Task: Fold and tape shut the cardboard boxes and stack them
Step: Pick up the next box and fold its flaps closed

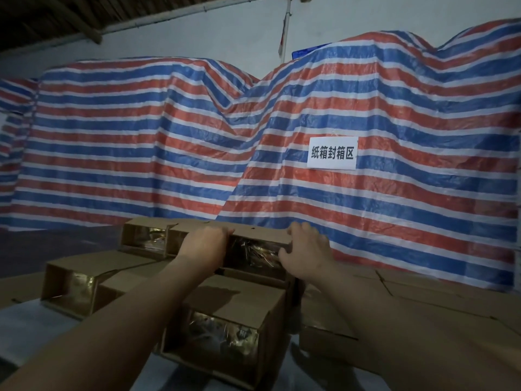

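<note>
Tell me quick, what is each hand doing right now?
Left hand: grips the top cardboard box.
Right hand: grips the same box.

Tarpaulin (141, 142) across the background: horizontal stripes of red, blue and white. Paper sign (332, 152) at 3 o'clock on it: white with dark characters. Cardboard boxes (225, 320) at 6 o'clock: plain brown, with glinting gold-coloured interiors. Wall (197, 35) at 12 o'clock: pale grey.

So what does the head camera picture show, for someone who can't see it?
Two bare hands, left hand and right hand, grip a top cardboard box on a stack of open-ended boxes. Behind hangs a red, white and blue striped tarp with a white paper sign.
</note>
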Available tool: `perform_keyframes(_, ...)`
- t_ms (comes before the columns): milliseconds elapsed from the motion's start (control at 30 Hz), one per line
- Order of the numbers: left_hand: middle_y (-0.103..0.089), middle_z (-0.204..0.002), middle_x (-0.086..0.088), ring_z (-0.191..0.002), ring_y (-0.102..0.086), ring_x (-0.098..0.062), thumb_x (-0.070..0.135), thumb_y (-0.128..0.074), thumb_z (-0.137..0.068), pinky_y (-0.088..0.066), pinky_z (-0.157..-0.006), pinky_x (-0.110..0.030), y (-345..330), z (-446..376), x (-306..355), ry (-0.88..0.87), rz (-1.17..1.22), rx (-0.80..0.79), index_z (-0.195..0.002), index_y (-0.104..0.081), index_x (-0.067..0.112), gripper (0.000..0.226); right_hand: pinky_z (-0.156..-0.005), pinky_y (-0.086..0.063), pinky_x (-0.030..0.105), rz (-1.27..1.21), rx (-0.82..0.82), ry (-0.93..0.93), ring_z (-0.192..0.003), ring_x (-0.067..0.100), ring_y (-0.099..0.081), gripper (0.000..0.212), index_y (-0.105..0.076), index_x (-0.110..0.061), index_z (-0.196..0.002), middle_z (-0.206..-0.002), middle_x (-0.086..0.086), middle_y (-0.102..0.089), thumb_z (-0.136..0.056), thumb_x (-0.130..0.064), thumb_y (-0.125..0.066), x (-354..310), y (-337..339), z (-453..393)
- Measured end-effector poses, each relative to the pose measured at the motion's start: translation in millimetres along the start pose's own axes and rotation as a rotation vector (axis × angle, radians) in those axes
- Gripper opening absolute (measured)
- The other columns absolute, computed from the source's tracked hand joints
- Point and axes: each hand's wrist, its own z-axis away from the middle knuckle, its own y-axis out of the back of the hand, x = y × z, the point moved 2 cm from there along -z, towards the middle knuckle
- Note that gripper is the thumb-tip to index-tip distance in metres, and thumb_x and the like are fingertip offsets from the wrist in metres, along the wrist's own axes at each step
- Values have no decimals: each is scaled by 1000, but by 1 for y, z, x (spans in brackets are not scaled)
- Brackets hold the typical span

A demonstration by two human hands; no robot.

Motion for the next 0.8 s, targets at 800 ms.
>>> perform_keyframes(800, -61, -105, 1, -95, -61, -15, 17, -52, -97, -55, -85, -33, -39, -70, -17, 76, 37, -141, -116, -60, 26, 22, -85, -54, 37, -222, -47, -11, -95, 20, -62, 24, -64, -15, -111, -106, 4, -66, -101, -7, -44, 14, -29, -40)
